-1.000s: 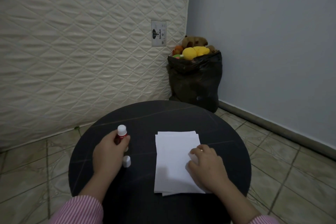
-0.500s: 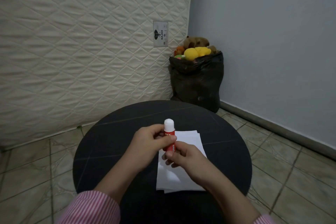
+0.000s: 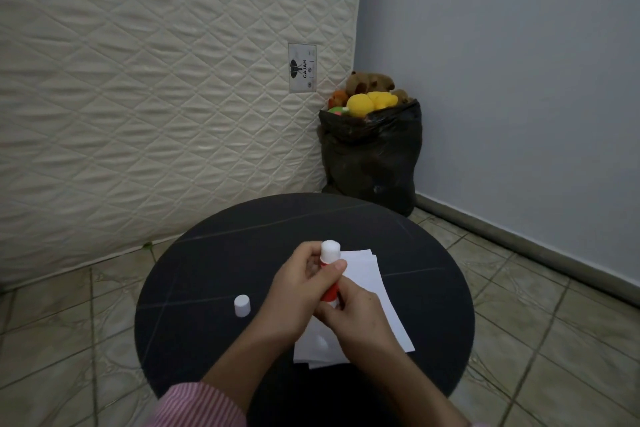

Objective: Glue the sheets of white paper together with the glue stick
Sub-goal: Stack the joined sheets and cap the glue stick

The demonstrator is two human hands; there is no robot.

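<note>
Holding the glue stick (image 3: 329,270) upright in both hands above the sheets of white paper (image 3: 370,302).

My left hand (image 3: 298,291) wraps the red barrel with fingers and thumb curled round it, and my right hand (image 3: 356,315) pinches its base, where I judge the twist knob sits. The stick feels like a light, stiff, smooth plastic tube, so I grip mid-barrel to stop it slipping. The paper, lying in a loose stack on the dark worktop (image 3: 214,270), is thin and floppy and will likely slide unless pinned flat near an edge. The white cap (image 3: 241,305) stands apart to the left.
</note>
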